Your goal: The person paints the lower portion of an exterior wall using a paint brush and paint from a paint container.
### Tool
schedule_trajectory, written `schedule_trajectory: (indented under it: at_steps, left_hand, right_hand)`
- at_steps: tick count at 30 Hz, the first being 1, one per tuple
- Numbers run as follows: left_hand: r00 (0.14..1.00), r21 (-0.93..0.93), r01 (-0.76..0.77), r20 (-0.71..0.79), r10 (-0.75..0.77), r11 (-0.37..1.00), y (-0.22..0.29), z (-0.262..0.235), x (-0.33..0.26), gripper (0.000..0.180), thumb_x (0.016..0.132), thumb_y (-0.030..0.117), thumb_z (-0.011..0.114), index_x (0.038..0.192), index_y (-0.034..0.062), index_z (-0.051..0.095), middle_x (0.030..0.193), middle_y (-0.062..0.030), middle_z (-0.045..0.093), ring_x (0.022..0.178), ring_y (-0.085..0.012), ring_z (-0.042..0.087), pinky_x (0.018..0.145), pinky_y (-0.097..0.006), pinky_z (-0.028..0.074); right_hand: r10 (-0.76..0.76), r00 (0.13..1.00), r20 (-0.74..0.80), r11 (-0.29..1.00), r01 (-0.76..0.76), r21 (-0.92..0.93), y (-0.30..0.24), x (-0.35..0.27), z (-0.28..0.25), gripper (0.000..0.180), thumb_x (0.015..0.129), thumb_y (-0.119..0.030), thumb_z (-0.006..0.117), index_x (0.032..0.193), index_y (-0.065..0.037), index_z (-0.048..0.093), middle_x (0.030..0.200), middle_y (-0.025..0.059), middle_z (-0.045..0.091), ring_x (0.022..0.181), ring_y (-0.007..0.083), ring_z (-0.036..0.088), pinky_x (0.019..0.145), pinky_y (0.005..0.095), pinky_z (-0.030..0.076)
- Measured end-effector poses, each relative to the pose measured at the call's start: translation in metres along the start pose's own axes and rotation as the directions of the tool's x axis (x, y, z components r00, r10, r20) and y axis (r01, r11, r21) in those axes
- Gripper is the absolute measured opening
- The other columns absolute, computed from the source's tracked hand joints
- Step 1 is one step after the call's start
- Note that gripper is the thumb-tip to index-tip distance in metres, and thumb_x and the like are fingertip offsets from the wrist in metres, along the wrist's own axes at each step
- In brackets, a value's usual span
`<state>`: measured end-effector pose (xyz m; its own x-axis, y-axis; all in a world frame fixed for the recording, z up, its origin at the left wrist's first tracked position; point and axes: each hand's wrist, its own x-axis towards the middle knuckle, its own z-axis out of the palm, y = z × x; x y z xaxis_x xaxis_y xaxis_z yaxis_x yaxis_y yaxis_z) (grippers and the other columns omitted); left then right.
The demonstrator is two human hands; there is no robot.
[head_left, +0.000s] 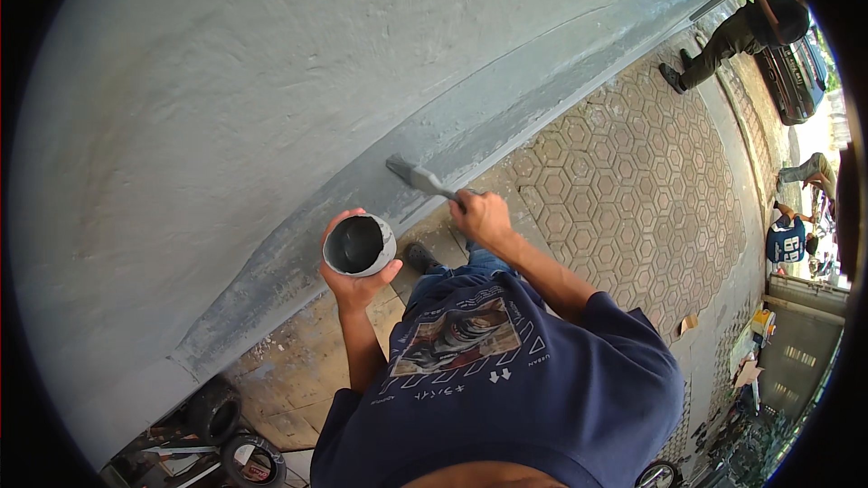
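My left hand (354,289) is wrapped round a small round paint pot (390,240), its outside smeared pale grey. Dark grey paint (354,246) shows inside the pot. Gripped by its handle in my right hand (485,217) is a paintbrush (423,180). Its bristles touch the grey painted band (479,117) along the foot of the wall. Above the band, the wall (208,117) is a lighter grey with a rough, bumpy surface. The pot is held to the left of the brush, close to the wall.
Hexagonal pavers (633,172) cover the ground to the right, with square tiles (294,380) by the wall. Tyres (213,409) lie at lower left. A person (750,32) stands near a dark car (792,86) at upper right; another person (788,239) is farther down.
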<state>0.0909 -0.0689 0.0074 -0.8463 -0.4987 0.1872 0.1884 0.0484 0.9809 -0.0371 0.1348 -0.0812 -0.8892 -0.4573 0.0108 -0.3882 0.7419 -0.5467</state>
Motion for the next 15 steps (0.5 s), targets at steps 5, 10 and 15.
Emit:
schedule_trajectory:
  at_steps: [5,10,15]
  left_hand:
    - [0.999,-0.068,0.043,-0.016,-0.044,0.997,-0.003,0.019,0.016,0.089,0.052,0.010,0.087,0.131,-0.0008,0.049,0.125,-0.0150,0.058,0.113,-0.0233,0.058,0.096,-0.039,0.047]
    - [0.999,-0.063,0.017,0.041,-0.014,0.998,-0.009,0.041,0.035,0.090,0.052,0.010,0.090,0.131,-0.0026,0.049,0.124,-0.0141,0.060,0.109,-0.0213,0.061,0.094,-0.035,0.049]
    - [0.996,-0.058,0.026,0.087,-0.020,0.998,-0.016,0.063,0.049,0.089,0.052,0.011,0.090,0.130,-0.0029,0.049,0.123,-0.0130,0.060,0.107,-0.0206,0.061,0.094,-0.034,0.049]
  right_hand:
    - [0.190,0.936,-0.297,0.940,-0.261,-0.219,0.128,0.050,-0.083,0.024,0.085,-0.031,0.065,0.082,-0.008,0.070,0.063,0.0205,0.064,0.062,0.0405,0.065,0.058,0.0505,0.053]
    - [0.308,0.751,-0.585,0.764,-0.561,-0.319,0.241,0.087,-0.145,0.025,0.086,-0.031,0.064,0.081,-0.006,0.070,0.069,0.0200,0.066,0.064,0.0411,0.066,0.060,0.0501,0.054]
    - [0.233,0.922,-0.309,0.891,-0.330,-0.312,0.194,0.083,-0.112,0.022,0.089,-0.027,0.057,0.092,-0.007,0.065,0.062,0.0209,0.063,0.059,0.0408,0.065,0.055,0.0498,0.053]
